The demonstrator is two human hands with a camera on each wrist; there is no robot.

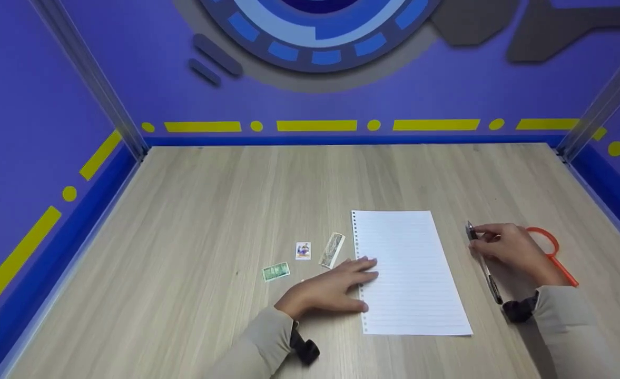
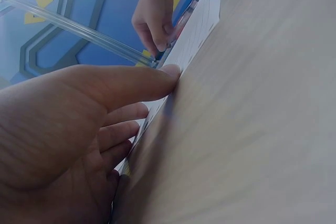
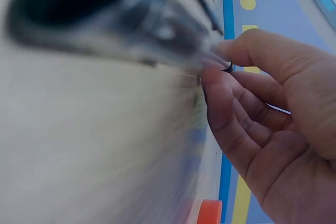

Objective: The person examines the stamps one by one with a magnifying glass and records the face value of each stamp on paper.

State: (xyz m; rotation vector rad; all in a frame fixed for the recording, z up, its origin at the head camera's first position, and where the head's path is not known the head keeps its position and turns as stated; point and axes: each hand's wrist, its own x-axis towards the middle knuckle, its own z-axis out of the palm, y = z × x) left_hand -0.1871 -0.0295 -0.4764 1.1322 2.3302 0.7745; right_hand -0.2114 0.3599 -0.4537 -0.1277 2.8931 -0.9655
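Observation:
A lined sheet of loose-leaf paper [image 1: 407, 273] lies on the wooden table, its punched holes along the left side. My left hand [image 1: 336, 287] rests on that holed edge with fingers spread and straight; in the left wrist view the thumb [image 2: 142, 83] touches the sheet's edge. To the right of the paper, my right hand [image 1: 515, 250] pinches a pen [image 1: 490, 279] near its far end, between thumb and fingers. Close up in the right wrist view, the pen [image 3: 152, 24] looks clear-barrelled with a dark end, and is blurred.
Left of the paper lie several stamps: a green one [image 1: 276, 271], a small white one with a figure [image 1: 303, 251] and a long pale one [image 1: 332, 250]. An orange magnifying glass [image 1: 565, 271] lies partly behind my right hand. Blue panels [image 1: 315, 105] wall in the table.

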